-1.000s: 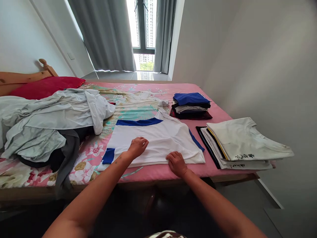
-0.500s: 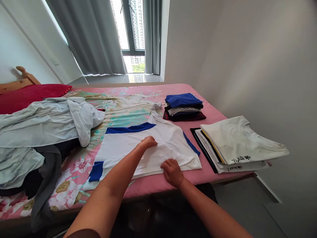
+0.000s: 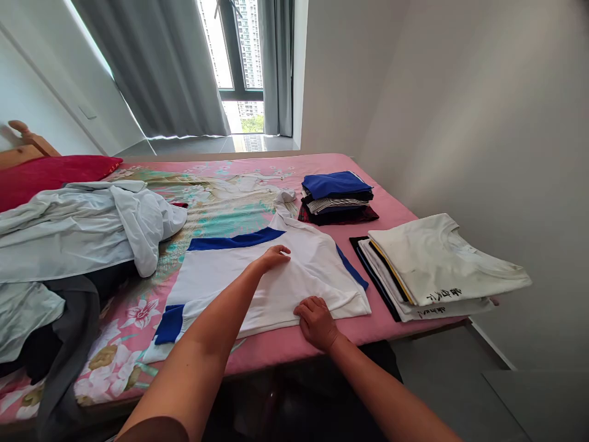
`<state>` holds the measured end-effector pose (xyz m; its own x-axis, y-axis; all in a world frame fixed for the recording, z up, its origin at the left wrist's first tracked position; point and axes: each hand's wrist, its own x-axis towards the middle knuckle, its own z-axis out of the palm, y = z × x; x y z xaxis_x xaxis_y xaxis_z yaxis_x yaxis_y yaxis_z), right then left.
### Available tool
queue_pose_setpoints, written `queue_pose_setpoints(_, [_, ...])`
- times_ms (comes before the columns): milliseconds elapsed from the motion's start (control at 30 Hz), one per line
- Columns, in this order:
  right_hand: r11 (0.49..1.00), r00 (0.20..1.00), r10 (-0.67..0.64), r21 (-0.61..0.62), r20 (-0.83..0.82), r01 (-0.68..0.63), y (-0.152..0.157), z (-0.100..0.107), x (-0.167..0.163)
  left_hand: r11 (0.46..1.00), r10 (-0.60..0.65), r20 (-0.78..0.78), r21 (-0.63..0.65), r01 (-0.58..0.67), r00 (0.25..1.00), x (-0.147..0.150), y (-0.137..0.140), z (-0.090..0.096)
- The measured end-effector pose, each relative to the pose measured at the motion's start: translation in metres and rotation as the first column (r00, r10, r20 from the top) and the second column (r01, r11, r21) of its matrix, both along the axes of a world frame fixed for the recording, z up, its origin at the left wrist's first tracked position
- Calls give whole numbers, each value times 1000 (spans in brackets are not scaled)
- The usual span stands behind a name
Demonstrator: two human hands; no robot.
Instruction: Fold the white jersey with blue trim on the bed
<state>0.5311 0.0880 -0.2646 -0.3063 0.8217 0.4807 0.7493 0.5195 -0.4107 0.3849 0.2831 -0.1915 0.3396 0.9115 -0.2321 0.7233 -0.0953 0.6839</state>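
Note:
A white shirt with blue side panels [image 3: 216,264] lies spread on the bed, a collar-like bunch at its far end. My left hand [image 3: 275,256] is over the middle of the shirt, its fingers stretched out and holding nothing. At the shirt's near edge, my right hand [image 3: 316,319] has its fingers curled on the fabric and appears to grip it. Soft creases run through the cloth between the two hands. My left forearm hides part of the shirt's near left side.
A folded stack topped with blue cloth [image 3: 338,183] sits toward the back right. Nearer, a pile of folded white T-shirts [image 3: 414,261] overhangs the bed edge. Loose clothes [image 3: 83,227] heap on the left, before a red pillow [image 3: 59,175]. The bed sheet [image 3: 257,359] is pink and floral.
My left hand's fingers have loosened from a closed grip and straightened above the shirt. My right hand stays at the near edge. The whole view has shifted slightly.

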Motion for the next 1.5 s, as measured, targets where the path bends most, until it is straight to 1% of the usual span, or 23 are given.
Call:
queue_pose_setpoints(67, [1000, 1000, -4, 0, 5, 4, 0, 0, 0, 999, 4, -25, 44, -3, 1000, -1, 0, -3])
queue_pose_setpoints(133, [1000, 1000, -7, -1, 17, 7, 1, 0, 1, 993, 29, -57, 118, -22, 998, 0, -3, -5])
queue_pose_setpoints(200, [1000, 1000, -7, 0, 30, 7, 1, 1, 2, 976, 60, -73, 212, -44, 996, -1, -14, -6])
queue_pose_setpoints(267, [1000, 999, -13, 4, 44, 13, 1, 2, 3, 953, 72, -69, 299, -48, 995, -2, -32, -6])
queue_pose_setpoints(333, [1000, 998, -22, 10, 58, 22, 1, 2, 5, 914, 27, -78, 406, 7, 997, -8, -56, -7])
queue_pose_setpoints(400, [1000, 997, -27, 17, 69, 26, 1, 2, 5, 852, -42, -121, 514, 98, 992, -17, -83, -11])
queue_pose_setpoints(467, [999, 997, -29, 23, 73, 27, 1, 1, 4, 790, -92, -186, 584, 185, 978, -30, -110, -16])
queue_pose_setpoints(567, [999, 998, -28, 39, 54, 26, 0, 3, 2, 752, -77, -284, 613, 243, 956, -56, -141, -22])
queue_pose_setpoints(667, [995, 999, -52, 80, -11, 53, -5, 11, 10, 746, 28, -360, 628, 220, 933, -90, -161, -25])
queue_pose_setpoints(700, [992, 996, -84, 95, -35, 87, -7, 15, 17, 747, 70, -378, 633, 202, 923, -103, -166, -25])
queue_pose_setpoints(767, [973, 979, -194, 112, -55, 200, -13, 21, 38, 750, 148, -405, 641, 165, 902, -134, -174, -25])
queue_pose_setpoints(867, [924, 929, -369, 109, 7, 367, -19, 25, 76, 758, 258, -436, 645, 99, 862, -178, -181, -28])
queue_pose_setpoints(900, [912, 914, -403, 107, 42, 397, -20, 25, 87, 762, 290, -443, 644, 76, 848, -191, -182, -31])
queue_pose_setpoints(967, [903, 898, -426, 106, 108, 416, -21, 21, 106, 772, 345, -453, 635, 26, 822, -212, -185, -36])
queue_pose_setpoints(1067, [904, 889, -426, 103, 169, 414, -21, 13, 121, 801, 381, -468, 598, -32, 797, -228, -191, -45])
queue_pose_setpoints(1167, [864, 844, -503, 100, 185, 494, -24, 7, 127, 829, 368, -481, 558, -46, 796, -232, -196, -52])
queue_pose_setpoints(1233, [838, 815, -546, 100, 195, 537, -27, 6, 127, 833, 360, -473, 551, -49, 804, -233, -198, -54])
queue_pose_setpoints(1267, [833, 809, -553, 105, 200, 543, -29, 7, 126, 831, 357, -464, 554, -50, 811, -234, -199, -54])
queue_pose_setpoints(1367, [852, 826, -523, 145, 210, 502, -35, 13, 121, 811, 331, -426, 585, -23, 842, -242, -203, -53])
queue_pose_setpoints(1500, [924, 887, -378, 172, 266, 342, -43, 17, 112, 765, 279, -374, 644, 30, 885, -259, -219, -47])
